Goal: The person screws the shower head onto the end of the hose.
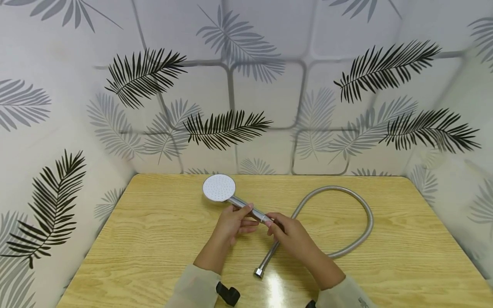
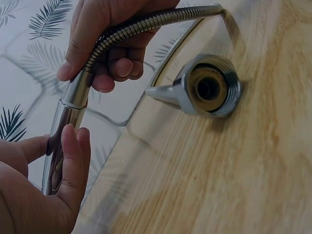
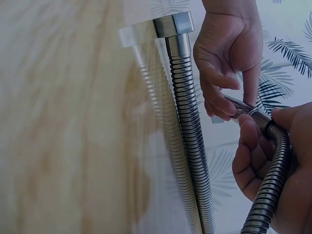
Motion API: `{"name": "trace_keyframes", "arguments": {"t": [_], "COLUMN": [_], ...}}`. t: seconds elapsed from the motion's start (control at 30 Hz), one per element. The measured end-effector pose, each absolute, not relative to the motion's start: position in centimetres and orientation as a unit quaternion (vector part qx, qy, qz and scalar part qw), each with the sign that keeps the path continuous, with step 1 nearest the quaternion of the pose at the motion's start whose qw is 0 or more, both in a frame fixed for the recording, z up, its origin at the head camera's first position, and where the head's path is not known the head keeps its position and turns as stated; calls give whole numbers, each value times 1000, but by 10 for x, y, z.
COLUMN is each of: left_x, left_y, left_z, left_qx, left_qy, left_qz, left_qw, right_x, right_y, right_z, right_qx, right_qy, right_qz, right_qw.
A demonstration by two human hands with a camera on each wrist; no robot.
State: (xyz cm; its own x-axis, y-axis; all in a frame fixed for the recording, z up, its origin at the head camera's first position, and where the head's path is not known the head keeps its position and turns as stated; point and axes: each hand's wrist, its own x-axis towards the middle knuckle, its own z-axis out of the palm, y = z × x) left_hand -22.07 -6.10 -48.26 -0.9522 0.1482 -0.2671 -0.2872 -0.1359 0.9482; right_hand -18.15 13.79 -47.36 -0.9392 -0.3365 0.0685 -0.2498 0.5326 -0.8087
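Note:
A chrome shower head [image 1: 218, 187] with a round white spray face is held above the table, its handle slanting down to the right. My left hand [image 1: 231, 224] pinches the handle between thumb and fingers. At the handle's lower end, my right hand [image 1: 292, 234] grips the hose's metal end fitting [image 2: 77, 90], which meets the handle; whether they are screwed together I cannot tell. From there the ribbed metal hose [image 3: 273, 190] runs back past the right palm. Its other end, a hex nut [image 2: 209, 87] with a hollow threaded opening, lies near the table's front.
The hose loops over the right side of the wooden table [image 1: 154, 239]. Leaf-patterned walls [image 1: 265, 98] stand behind the table and along both sides. Black straps [image 1: 228, 294] are around the wrists, over light sleeves.

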Motion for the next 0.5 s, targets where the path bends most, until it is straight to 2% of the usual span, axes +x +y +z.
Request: {"name": "trace_keyframes", "arguments": {"t": [0.27, 0.5], "left_x": [-220, -219], "left_y": [-63, -69], "left_z": [-483, -486], "left_qx": [-79, -61], "left_qy": [675, 716], "left_qz": [718, 672], "left_qw": [151, 181], "right_x": [-182, -182], "right_y": [140, 142], "right_z": [-475, -477], "right_qx": [-179, -188], "right_qy": [873, 875], "right_qz": [-450, -444], "right_qw": [49, 51]}}
